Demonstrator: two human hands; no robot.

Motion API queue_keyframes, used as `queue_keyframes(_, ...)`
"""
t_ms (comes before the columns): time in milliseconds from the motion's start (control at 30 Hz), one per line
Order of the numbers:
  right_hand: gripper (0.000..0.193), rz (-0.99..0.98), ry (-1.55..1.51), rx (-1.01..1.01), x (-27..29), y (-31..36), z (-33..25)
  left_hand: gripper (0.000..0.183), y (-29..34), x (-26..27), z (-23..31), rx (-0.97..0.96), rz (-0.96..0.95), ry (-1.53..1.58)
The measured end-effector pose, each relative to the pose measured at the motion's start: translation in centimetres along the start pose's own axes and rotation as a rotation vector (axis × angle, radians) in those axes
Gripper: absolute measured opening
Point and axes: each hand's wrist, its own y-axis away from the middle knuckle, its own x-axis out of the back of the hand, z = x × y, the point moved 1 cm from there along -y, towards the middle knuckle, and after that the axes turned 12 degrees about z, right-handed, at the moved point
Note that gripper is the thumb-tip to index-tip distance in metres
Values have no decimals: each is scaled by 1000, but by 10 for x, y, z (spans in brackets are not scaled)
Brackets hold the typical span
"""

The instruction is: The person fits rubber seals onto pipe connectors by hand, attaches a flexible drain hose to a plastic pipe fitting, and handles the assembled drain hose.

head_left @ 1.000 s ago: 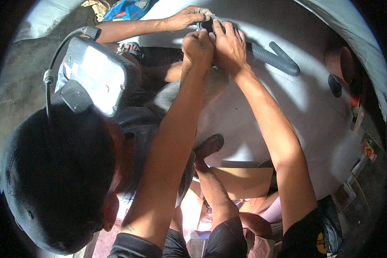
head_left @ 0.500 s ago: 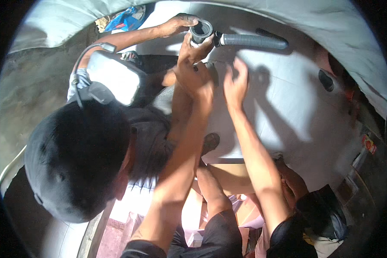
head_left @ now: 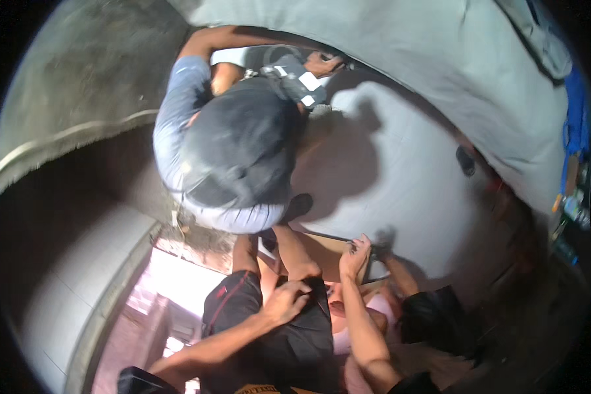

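My left hand rests on the thigh of my black shorts, its fingers loosely bent and apart, with nothing seen in them. Farther forward and to the right, my right hand is raised beside the edge of a brown cardboard-like panel. Its fingers are curled together; whatever they may hold is too small to make out. Ahead of me a co-worker in a dark cap bends over the floor. The co-worker's hand is at the far edge, beside a dark device with bright white patches.
Pale grey sheeting hangs across the far side. The light tiled floor lies below it, with a dark shoe-like object at right. A person in a pink top is close to my right arm. A concrete ledge runs along the left.
My hands have drawn back toward my lap from near the round black pipe fitting. The view has shifted, and the fitting and grey corrugated hose are out of sight. The co-worker appears farther away.
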Motion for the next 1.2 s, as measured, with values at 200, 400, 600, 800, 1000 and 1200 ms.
queue_keyframes(200, 52, -53, -67, 162, 52, 2, -87, 32, 60, 87, 9, -35, 290, -478)
queue_keyframes(400, 18, -389, -106, 213, 103, -47, -102, 80, 83, 44, -7, 504, 239, -302)
queue_keyframes(600, 42, -512, 565, 791, 143, -88, -147, 81, 63, -64, -3, 556, 624, -2)
queue_keyframes(800, 58, -639, 724, 949, 192, -147, -163, 90, 27, -158, -14, 491, 681, 442)
queue_keyframes(1000, 65, -790, 958, 1042, 179, -173, -186, 94, -4, -221, -20, 521, 695, 940)
queue_keyframes(1200, 60, -1006, 854, 1174, 138, -160, -183, 90, -27, -332, -18, 509, 688, 1168)
